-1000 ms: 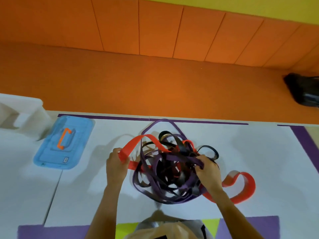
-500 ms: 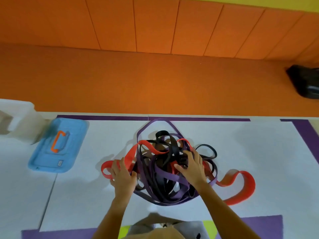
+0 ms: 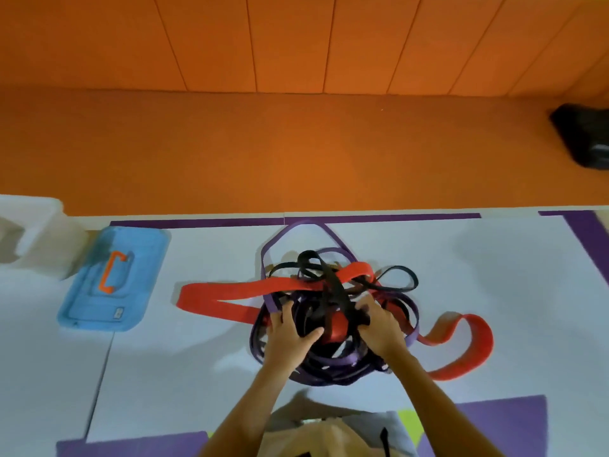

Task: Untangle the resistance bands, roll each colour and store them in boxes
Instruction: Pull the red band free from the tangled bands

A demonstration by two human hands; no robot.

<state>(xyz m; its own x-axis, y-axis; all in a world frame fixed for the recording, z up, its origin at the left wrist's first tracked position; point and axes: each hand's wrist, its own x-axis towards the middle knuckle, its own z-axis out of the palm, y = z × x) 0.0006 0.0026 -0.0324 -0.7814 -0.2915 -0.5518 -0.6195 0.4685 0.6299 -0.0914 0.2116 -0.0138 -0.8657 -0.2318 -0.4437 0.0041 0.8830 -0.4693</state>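
Two hands are buried in one heap of bands (image 3: 329, 324), which lies on the white mat (image 3: 494, 275) straight in front of the person.

Head view: the left hand (image 3: 290, 338) rests on the near left of the heap. Its fingers are pushed in among the strands of the purple band (image 3: 296, 227) with the tips hidden, so I cannot tell whether it holds anything. The right hand (image 3: 382, 331) is on the near right, its fingers curled round strands of the black band (image 3: 333, 285) in a firm grasp.

The red band (image 3: 230, 291) runs left to right across the heap. One flat loop lies free on the mat to the left, beyond the left hand. Another curls out to the right, past the right hand. The left loop is the straighter and less crossed, and the left hand is nearer to it, so drawing it out sideways looks like the easiest start while the right hand pins the rest.

A blue lid (image 3: 108, 278) and a white box (image 3: 39, 239) sit well apart at far left.
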